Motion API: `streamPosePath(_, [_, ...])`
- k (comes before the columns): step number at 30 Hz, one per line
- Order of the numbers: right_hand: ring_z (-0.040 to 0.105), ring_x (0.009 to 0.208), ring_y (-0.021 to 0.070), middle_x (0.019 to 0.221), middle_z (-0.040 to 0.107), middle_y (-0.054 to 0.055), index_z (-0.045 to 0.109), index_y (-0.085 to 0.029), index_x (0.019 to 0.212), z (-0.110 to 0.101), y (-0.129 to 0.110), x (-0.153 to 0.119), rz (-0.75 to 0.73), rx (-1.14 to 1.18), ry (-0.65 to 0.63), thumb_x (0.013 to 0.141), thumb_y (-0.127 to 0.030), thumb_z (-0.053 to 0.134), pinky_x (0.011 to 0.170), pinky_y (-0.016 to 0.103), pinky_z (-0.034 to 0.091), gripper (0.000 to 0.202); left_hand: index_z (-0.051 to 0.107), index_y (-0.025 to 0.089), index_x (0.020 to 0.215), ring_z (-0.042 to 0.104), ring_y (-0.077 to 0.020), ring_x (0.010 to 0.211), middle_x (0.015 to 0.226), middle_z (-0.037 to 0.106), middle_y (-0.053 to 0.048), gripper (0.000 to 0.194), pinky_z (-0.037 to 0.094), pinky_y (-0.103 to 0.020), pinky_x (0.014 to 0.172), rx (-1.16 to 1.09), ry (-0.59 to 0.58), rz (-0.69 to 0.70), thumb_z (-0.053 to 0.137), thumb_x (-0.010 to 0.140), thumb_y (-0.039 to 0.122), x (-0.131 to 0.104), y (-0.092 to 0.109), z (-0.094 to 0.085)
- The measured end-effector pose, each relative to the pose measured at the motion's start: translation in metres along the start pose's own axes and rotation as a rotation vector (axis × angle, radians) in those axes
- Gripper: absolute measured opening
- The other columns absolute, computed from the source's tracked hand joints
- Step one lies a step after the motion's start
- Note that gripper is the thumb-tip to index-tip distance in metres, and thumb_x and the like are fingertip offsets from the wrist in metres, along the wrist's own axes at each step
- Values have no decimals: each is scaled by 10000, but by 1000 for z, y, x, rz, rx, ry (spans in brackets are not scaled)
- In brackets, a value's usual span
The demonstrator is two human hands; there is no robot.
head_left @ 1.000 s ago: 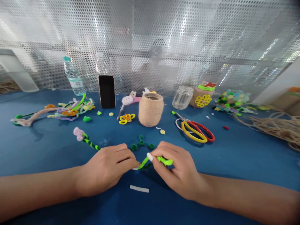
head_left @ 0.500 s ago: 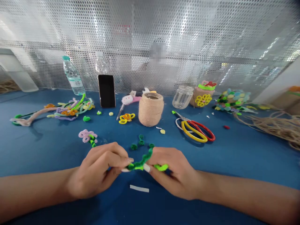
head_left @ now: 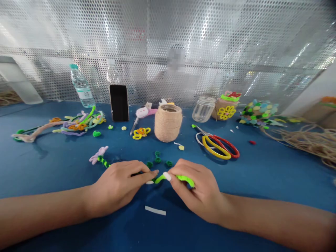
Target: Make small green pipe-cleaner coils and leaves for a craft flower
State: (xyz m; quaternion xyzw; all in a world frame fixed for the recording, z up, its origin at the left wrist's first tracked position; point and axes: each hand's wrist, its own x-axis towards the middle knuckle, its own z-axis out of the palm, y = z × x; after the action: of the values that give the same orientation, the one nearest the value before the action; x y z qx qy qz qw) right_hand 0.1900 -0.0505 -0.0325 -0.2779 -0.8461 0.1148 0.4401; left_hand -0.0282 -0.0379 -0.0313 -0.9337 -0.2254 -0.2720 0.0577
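Fuzzy stem, twisted in dark and bright green: held low above the worktop, midway between its left and right sides. Lilac flower at one end, projecting past the left hand toward the far left corner.

Left hand: grip pinched on the stem, fingers covering its middle. Right hand: thumb and fingers clenched on the bright green length, a short span bare between the grips, the tip curving against the palm.

White strip: flat, nearer the near edge. Twine-wrapped jar: upright, toward the far edge.
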Motion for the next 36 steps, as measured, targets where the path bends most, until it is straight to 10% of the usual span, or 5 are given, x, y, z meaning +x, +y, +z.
streamPosePath(6, [424,580,89,635,468,-8,542,-135,737,-1,-1,0,41,48,33,855,-86,480,545,226,335,142,617,177,969,614,-112,745,835,658,-16,197,482,-202,660,-69,14,-181,430,909,164,-2,-3,1])
streamPosePath(19, [426,561,84,617,450,-21,540,-153,726,-1,-2,1,89,16,92,861,-102,484,528,226,356,155,580,147,914,596,-113,686,775,644,-21,172,468,-218,629,-51,85,12,433,869,70,-4,5,-3])
streamPosePath(28, [487,546,119,604,583,35,571,-119,771,1,-9,-5,-405,-181,32,804,-80,545,497,255,414,57,608,150,854,583,-92,625,707,626,-3,116,458,-188,588,-95,142,-199,493,869,139,-2,6,-2])
streamPosePath(36, [508,593,126,668,593,42,584,-123,817,3,-3,-4,-176,-105,-35,844,-89,494,530,249,403,100,572,185,886,599,-67,594,692,637,39,66,470,-148,589,-139,261,-296,522,863,150,-1,6,-5])
